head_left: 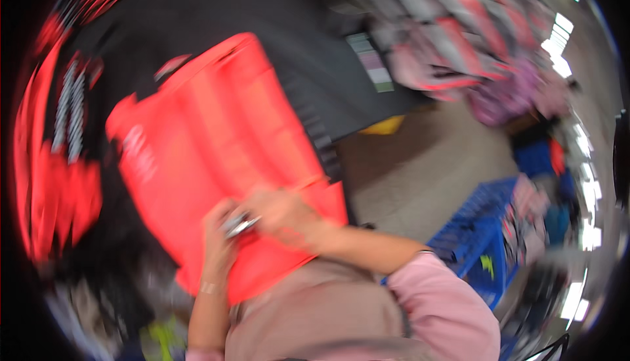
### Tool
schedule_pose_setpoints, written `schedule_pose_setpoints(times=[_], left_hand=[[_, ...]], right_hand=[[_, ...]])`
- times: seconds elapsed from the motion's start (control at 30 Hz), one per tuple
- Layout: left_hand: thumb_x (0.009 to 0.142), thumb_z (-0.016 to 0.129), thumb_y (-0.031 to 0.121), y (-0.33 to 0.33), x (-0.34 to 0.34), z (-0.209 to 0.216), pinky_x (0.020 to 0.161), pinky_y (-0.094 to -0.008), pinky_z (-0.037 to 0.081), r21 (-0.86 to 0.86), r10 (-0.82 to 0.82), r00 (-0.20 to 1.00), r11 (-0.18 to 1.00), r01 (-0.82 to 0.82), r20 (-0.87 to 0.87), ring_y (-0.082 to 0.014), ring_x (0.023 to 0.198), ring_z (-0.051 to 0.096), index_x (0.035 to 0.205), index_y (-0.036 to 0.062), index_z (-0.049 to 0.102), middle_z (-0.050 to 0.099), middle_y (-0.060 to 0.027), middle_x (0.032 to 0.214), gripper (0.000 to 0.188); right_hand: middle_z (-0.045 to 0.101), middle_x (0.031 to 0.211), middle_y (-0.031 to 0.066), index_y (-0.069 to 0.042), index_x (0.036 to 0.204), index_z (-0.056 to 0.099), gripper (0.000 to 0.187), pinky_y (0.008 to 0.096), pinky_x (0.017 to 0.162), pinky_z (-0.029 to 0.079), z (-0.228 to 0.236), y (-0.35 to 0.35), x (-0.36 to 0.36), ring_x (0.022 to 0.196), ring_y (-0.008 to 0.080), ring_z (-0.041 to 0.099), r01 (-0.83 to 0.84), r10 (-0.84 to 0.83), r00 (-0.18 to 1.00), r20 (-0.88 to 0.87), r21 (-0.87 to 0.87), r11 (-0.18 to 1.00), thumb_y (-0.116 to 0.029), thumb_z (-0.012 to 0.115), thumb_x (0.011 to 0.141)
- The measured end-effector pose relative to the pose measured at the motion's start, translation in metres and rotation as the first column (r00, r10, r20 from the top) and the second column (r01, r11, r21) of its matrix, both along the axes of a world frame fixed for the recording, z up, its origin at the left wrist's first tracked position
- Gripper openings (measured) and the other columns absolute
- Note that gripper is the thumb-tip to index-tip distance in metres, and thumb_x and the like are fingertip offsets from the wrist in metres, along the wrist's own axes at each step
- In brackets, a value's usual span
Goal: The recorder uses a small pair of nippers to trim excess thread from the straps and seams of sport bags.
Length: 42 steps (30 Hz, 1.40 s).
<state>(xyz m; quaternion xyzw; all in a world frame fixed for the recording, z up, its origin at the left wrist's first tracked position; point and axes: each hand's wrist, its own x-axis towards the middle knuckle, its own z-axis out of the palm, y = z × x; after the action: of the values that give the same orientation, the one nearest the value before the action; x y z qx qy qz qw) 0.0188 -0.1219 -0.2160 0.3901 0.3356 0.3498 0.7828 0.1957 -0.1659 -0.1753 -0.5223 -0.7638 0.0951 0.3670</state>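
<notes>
A bright coral-red garment (223,118) with pale print near its left edge lies spread on a black table, its near end reaching my lap. Over its near part, my left hand (220,230) is closed around a small shiny silver metal tool (241,224); blur hides its exact kind. My right hand (282,213) is just to the right of the tool, above the red cloth, with its fingers curled in. Motion smears those fingers, so what they hold cannot be made out.
The black table (289,13) runs away from me. Grey, white and coral garments (453,26) are heaped at its far right, by a striped card (372,65). More red garments (65,190) hang at the left. A blue plastic crate (472,230) with clothes stands at the right.
</notes>
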Motion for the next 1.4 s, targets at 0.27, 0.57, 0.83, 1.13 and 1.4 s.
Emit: schedule_pose_setpoints(times=[0.27, 0.57, 0.83, 1.13, 1.4], left_hand=[[0.084, 0.069, 0.003, 0.001, 0.006, -0.006, 0.069, -0.0215, 0.053, 0.142, 0.15, 0.972, 0.982, -0.125, -0.18, -0.0109, 0.078, 0.064, 0.098, 0.0012, 0.059, 0.066, -0.0045, 0.088, 0.017], [0.094, 0.064, 0.017, 0.003, 0.02, 0.014, 0.07, -0.0268, 0.055, -0.069, -0.023, 0.998, 0.997, 0.019, -0.054, -0.0156, 0.076, 0.066, 0.101, -0.0009, 0.062, 0.068, -0.0079, 0.088, 0.02], [0.094, 0.064, 0.015, -0.002, 0.013, 0.019, 0.069, -0.0242, 0.056, -0.176, 0.034, 0.991, 0.984, -0.011, 0.129, -0.0111, 0.076, 0.066, 0.105, 0.0028, 0.061, 0.065, -0.004, 0.093, 0.017], [0.096, 0.062, 0.02, -0.001, 0.013, 0.015, 0.071, -0.0223, 0.054, -0.154, -0.009, 0.986, 0.987, 0.035, 0.165, -0.0091, 0.077, 0.065, 0.103, 0.0037, 0.062, 0.067, -0.0033, 0.087, 0.018], [0.094, 0.065, 0.021, 0.0, 0.013, 0.009, 0.07, -0.0228, 0.054, -0.158, -0.021, 0.98, 0.986, 0.053, 0.2, -0.0084, 0.074, 0.064, 0.102, 0.0051, 0.062, 0.066, -0.0009, 0.084, 0.018]], right_hand=[[0.052, 0.084, 0.0154, 0.0, 0.088, 0.052, 0.015, 0.0431, 0.065, 0.048, 0.009, -0.005, -0.014, 0.084, 0.0342, 0.06, 0.163, -0.245, 0.953, -0.177, -0.381, 0.91, -0.003, 0.064, 0.08], [0.064, 0.101, 0.0087, -0.003, 0.118, 0.059, 0.039, 0.0305, 0.08, 0.053, 0.041, 0.0, 0.053, 0.09, 0.0154, 0.065, 0.149, -0.337, 0.849, -0.407, -0.427, 0.892, -0.007, 0.075, 0.082], [0.063, 0.08, 0.0059, -0.003, 0.094, 0.066, 0.029, 0.0325, 0.062, 0.05, 0.041, 0.0, 0.047, 0.072, 0.0211, 0.061, 0.113, -0.12, 0.992, -0.022, -0.207, 0.972, -0.019, 0.082, 0.075], [0.061, 0.078, 0.0027, -0.007, 0.089, 0.066, 0.026, 0.0327, 0.059, 0.046, 0.042, 0.014, 0.036, 0.068, 0.0211, 0.057, 0.04, -0.034, 0.985, 0.169, -0.034, 0.999, -0.018, 0.082, 0.072], [0.06, 0.075, 0.0036, -0.007, 0.084, 0.065, 0.024, 0.0336, 0.058, 0.045, 0.044, 0.016, 0.037, 0.066, 0.0223, 0.056, 0.02, -0.013, 0.995, 0.095, -0.073, 0.997, -0.018, 0.082, 0.071]])
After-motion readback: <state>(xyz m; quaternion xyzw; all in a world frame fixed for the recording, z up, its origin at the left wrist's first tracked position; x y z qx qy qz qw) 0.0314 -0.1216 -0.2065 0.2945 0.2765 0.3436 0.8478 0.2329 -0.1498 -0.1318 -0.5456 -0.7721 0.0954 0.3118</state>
